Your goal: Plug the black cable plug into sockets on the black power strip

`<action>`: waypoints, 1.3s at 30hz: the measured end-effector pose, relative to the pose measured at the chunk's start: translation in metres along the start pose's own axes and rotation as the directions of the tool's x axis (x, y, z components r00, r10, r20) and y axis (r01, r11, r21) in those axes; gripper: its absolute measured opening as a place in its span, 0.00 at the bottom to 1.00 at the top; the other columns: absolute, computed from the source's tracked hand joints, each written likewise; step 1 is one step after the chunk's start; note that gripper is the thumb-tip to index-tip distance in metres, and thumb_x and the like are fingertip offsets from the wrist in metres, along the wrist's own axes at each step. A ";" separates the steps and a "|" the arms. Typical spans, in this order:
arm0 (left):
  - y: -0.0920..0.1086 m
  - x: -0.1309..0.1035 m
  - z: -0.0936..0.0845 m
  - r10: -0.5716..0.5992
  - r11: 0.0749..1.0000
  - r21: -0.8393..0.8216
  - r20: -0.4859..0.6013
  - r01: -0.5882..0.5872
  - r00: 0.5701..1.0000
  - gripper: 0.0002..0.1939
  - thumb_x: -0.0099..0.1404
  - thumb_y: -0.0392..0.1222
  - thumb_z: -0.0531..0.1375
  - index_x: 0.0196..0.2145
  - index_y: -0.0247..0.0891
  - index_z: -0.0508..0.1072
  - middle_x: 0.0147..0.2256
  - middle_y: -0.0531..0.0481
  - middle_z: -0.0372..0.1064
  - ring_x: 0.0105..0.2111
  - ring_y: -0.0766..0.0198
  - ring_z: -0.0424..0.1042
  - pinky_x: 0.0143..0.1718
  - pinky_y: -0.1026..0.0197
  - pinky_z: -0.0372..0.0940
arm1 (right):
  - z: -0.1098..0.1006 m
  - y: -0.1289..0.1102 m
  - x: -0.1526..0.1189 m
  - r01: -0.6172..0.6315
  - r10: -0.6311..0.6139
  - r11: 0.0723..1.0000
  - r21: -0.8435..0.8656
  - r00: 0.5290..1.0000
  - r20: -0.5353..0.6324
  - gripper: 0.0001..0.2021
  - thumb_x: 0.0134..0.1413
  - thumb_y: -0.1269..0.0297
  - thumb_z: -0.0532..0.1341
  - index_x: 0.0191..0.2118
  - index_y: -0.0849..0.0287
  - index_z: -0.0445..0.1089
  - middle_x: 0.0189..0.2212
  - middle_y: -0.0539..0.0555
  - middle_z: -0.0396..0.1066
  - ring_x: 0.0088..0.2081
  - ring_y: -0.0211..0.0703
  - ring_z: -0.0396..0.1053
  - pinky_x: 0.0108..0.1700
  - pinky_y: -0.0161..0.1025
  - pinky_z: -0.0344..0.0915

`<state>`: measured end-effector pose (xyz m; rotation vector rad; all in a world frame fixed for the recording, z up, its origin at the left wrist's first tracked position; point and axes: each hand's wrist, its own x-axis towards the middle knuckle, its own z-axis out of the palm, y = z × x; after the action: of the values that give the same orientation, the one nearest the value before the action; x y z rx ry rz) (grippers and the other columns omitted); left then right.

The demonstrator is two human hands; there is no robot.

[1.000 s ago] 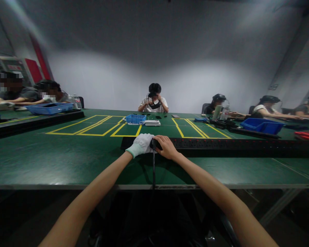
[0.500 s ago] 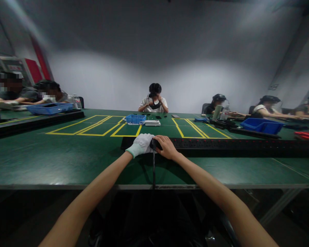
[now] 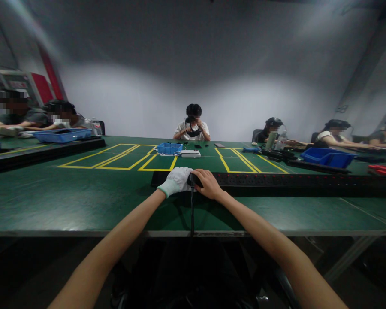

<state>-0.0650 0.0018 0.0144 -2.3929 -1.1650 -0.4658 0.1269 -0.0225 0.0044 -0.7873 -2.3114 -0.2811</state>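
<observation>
We are gripping the black piece (image 3: 197, 182) with our right hand (image 3: 209, 183); our left hand (image 3: 179, 179) is touching its left, grip unclear, its cord (image 3: 192, 210) running nearward.

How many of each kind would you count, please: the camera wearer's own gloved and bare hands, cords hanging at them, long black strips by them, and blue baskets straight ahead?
Gloved: 1, the left hand
Bare: 1, the right hand
Cord: 1
Black strip: 1
Blue basket: 1
Total: 5
</observation>
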 end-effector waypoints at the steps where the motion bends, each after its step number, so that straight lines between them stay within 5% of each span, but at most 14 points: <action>1: 0.000 0.000 0.000 -0.001 1.000 0.000 0.000 0.001 1.000 0.35 0.50 0.66 0.60 0.46 0.36 0.64 0.40 0.41 0.67 0.39 0.51 0.69 0.41 0.53 0.60 | 0.000 0.000 0.000 -0.001 0.001 1.000 0.000 1.000 0.001 0.27 0.48 0.69 0.61 0.56 0.57 0.57 0.53 0.60 0.61 0.54 0.50 0.59 0.56 0.50 0.55; 39: 0.000 0.000 0.000 -0.007 1.000 -0.008 0.014 0.007 1.000 0.35 0.50 0.67 0.58 0.46 0.36 0.65 0.40 0.41 0.67 0.39 0.50 0.68 0.41 0.53 0.59 | -0.001 0.000 0.001 0.006 -0.006 1.000 -0.006 1.000 0.004 0.27 0.48 0.69 0.61 0.55 0.57 0.58 0.52 0.60 0.62 0.53 0.50 0.59 0.55 0.50 0.56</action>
<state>-0.0646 0.0021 0.0143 -2.4035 -1.1803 -0.4571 0.1265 -0.0226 0.0053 -0.7848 -2.3185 -0.2890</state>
